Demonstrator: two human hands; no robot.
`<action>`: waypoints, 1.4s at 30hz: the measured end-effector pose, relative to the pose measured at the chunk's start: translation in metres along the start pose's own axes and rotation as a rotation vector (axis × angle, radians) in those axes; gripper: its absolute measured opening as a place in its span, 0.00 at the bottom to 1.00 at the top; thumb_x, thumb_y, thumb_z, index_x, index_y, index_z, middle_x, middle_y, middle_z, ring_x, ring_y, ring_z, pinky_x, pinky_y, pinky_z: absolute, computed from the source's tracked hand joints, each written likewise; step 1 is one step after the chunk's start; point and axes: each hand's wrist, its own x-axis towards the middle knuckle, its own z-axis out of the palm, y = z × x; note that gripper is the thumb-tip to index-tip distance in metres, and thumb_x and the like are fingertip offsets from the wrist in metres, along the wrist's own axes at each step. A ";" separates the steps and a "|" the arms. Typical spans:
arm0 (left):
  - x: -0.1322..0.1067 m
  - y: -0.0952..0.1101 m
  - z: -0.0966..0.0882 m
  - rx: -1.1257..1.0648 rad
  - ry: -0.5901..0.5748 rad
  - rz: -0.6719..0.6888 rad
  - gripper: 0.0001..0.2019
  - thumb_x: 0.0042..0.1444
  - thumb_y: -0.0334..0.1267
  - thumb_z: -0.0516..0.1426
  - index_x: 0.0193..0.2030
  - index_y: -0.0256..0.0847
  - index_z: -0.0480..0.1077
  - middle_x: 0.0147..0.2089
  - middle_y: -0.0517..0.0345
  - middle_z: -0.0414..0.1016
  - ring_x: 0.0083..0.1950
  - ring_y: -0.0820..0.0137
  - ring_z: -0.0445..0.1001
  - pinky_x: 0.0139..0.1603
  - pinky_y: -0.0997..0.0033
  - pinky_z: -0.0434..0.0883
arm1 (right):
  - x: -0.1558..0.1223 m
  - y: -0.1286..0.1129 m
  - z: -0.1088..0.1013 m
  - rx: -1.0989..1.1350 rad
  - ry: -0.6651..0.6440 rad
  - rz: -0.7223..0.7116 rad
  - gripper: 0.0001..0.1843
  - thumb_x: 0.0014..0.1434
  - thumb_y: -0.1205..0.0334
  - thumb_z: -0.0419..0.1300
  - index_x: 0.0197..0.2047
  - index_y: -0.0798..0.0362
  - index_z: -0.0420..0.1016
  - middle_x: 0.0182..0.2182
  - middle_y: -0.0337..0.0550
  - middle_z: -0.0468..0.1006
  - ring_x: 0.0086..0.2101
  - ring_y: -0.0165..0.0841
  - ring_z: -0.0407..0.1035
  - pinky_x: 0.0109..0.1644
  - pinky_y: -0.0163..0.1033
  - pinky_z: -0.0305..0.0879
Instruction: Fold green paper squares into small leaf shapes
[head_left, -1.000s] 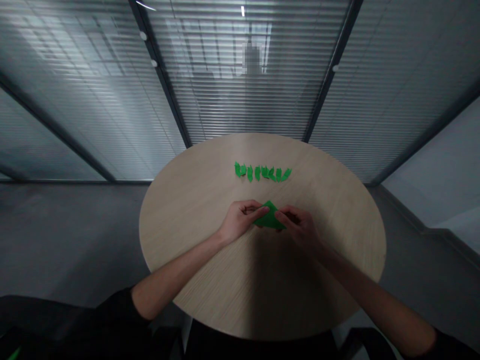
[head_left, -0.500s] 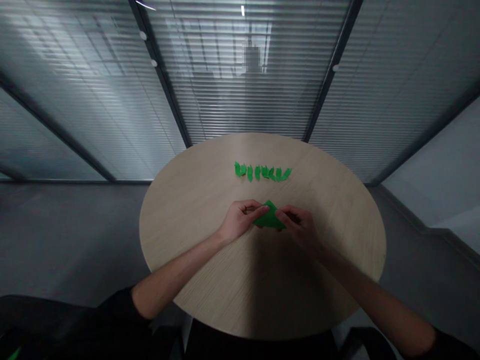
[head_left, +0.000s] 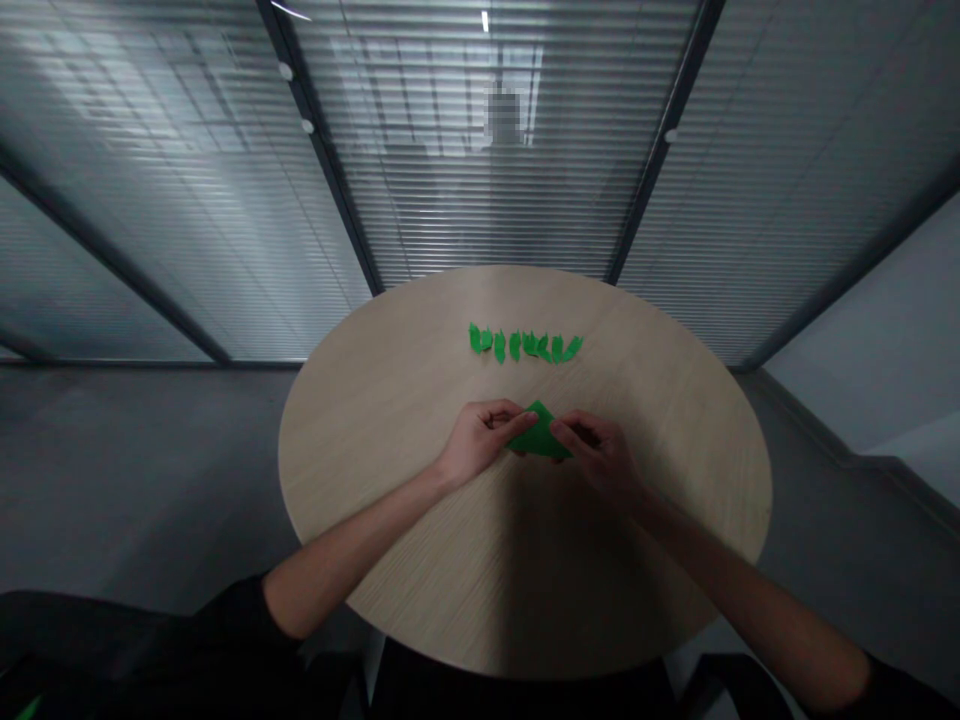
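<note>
Between my hands is a flat green sheet of paper (head_left: 538,433), turned so that one corner points away from me. My left hand (head_left: 484,435) pinches its left side, with the thumb lying on top. On the right side, my right hand (head_left: 596,447) grips the paper between thumb and fingers. Some fingertips are hidden beneath the sheet. Beyond my hands, several small green folded paper pieces (head_left: 515,346) lie in a row on the table.
The round wooden table (head_left: 375,400) has a shadow across its near part. Behind it stands a glass partition with blinds (head_left: 480,215) and dark frames. A white wall (head_left: 885,350) is at the right, and dark chair parts (head_left: 731,680) show at the bottom.
</note>
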 end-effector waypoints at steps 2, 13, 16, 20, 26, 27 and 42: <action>0.000 0.001 0.000 0.011 -0.003 0.001 0.22 0.54 0.56 0.69 0.32 0.35 0.78 0.25 0.57 0.77 0.25 0.73 0.74 0.27 0.74 0.73 | 0.000 0.001 0.000 -0.011 -0.012 -0.001 0.24 0.61 0.37 0.66 0.31 0.51 0.78 0.24 0.40 0.76 0.25 0.33 0.73 0.29 0.37 0.72; 0.000 -0.003 0.000 0.082 -0.022 0.012 0.22 0.56 0.57 0.68 0.32 0.36 0.77 0.23 0.59 0.75 0.24 0.73 0.73 0.25 0.76 0.70 | 0.018 -0.006 -0.003 -0.089 -0.008 -0.025 0.16 0.62 0.45 0.64 0.35 0.50 0.79 0.31 0.42 0.80 0.31 0.34 0.73 0.33 0.36 0.70; 0.000 -0.003 0.000 0.111 -0.025 0.006 0.22 0.56 0.57 0.68 0.32 0.36 0.77 0.24 0.59 0.75 0.24 0.74 0.72 0.24 0.76 0.69 | 0.023 -0.007 -0.003 -0.129 -0.055 -0.020 0.16 0.61 0.45 0.65 0.34 0.51 0.80 0.29 0.41 0.79 0.28 0.32 0.71 0.31 0.36 0.67; 0.001 -0.005 -0.002 0.160 -0.025 -0.013 0.23 0.56 0.58 0.67 0.33 0.35 0.78 0.25 0.59 0.75 0.24 0.74 0.71 0.24 0.76 0.67 | 0.032 -0.005 -0.004 -0.173 -0.112 -0.026 0.15 0.59 0.48 0.65 0.33 0.51 0.79 0.24 0.38 0.75 0.25 0.31 0.67 0.28 0.35 0.63; 0.004 -0.016 -0.010 0.355 -0.041 -0.043 0.22 0.61 0.56 0.63 0.32 0.36 0.79 0.24 0.59 0.74 0.23 0.73 0.68 0.22 0.76 0.59 | 0.046 0.010 -0.005 -0.336 -0.216 -0.089 0.13 0.59 0.51 0.62 0.29 0.51 0.77 0.23 0.38 0.75 0.25 0.31 0.67 0.28 0.35 0.61; 0.004 -0.016 -0.011 0.409 -0.048 -0.058 0.21 0.62 0.55 0.62 0.32 0.36 0.79 0.24 0.59 0.74 0.22 0.73 0.68 0.22 0.75 0.58 | 0.048 0.013 -0.003 -0.361 -0.219 -0.096 0.13 0.59 0.52 0.62 0.28 0.51 0.76 0.22 0.38 0.75 0.25 0.31 0.66 0.29 0.35 0.60; -0.036 -0.013 0.007 1.339 -0.087 0.536 0.11 0.72 0.34 0.54 0.48 0.36 0.78 0.47 0.46 0.80 0.49 0.55 0.77 0.53 0.56 0.76 | 0.049 0.030 0.005 -0.609 -0.207 -0.158 0.08 0.60 0.62 0.64 0.29 0.52 0.75 0.25 0.39 0.75 0.26 0.31 0.65 0.33 0.37 0.55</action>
